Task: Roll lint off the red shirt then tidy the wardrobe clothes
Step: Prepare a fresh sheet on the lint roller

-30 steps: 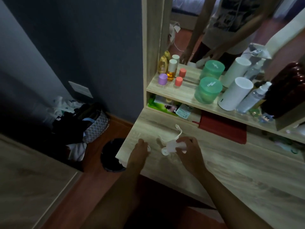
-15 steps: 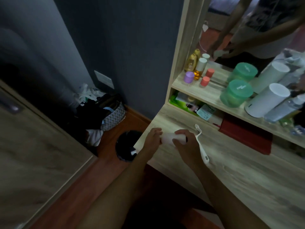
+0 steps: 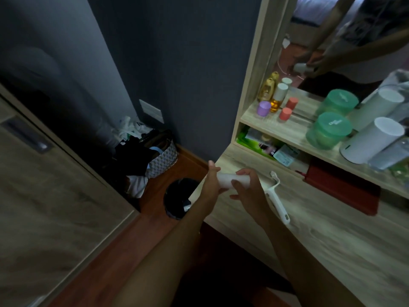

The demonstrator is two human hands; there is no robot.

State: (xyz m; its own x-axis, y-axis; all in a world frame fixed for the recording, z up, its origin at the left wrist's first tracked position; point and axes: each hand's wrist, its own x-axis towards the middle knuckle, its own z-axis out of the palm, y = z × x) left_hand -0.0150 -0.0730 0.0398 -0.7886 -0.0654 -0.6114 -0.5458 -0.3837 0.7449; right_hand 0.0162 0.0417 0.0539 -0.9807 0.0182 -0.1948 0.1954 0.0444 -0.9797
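Note:
A white lint roll (image 3: 230,180) is held over the left edge of the wooden dresser top (image 3: 332,235). My right hand (image 3: 247,189) grips the roll's right end, fingers curled round it. My left hand (image 3: 211,185) holds the roll's left end, thumb raised. The white lint roller handle (image 3: 276,196), with no roll on it, lies on the dresser just right of my right hand. No red shirt is in view.
A black waste bin (image 3: 179,197) stands on the floor below my left hand. A patterned basket of clothes (image 3: 159,156) sits by the dark wall. A wooden cupboard door (image 3: 44,207) is at left. Jars and bottles (image 3: 327,129) line the shelf before a mirror.
The roll has come off the handle, which now lies on the dresser. Both hands have lifted the roll toward the dresser's left edge. My view has swung left.

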